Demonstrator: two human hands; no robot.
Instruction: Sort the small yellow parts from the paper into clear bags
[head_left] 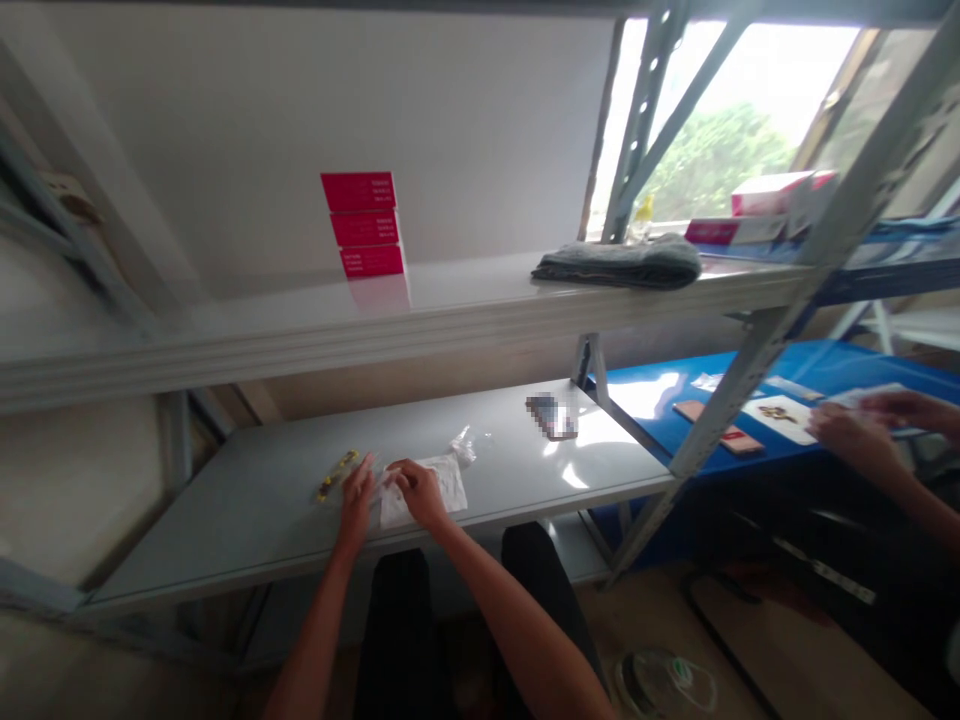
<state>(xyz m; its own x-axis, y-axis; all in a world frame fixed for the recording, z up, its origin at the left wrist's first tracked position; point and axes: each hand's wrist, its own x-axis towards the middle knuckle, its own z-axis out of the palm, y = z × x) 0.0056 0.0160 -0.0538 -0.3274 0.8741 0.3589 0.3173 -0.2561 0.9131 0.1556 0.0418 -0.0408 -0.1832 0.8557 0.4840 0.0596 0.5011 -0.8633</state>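
Over the grey shelf surface (262, 500), my left hand (358, 490) holds one side of a small clear plastic bag (380, 478), its fingers fairly straight. My right hand (417, 490) pinches the bag's other side, above a white sheet (448, 484). Several small yellow and dark items (336, 476) lie just left of my left hand. Crumpled clear plastic (466, 445) rests behind the sheet, to the right. What the bag contains is too small to tell.
A pixelated phone-like object (553, 416) lies further right. An upper shelf (300, 340) carries red boxes (367, 225) and folded grey cloth (616, 264). A slanted metal post (720, 410) separates a blue table (652, 400), where another person's hands (862, 425) work.
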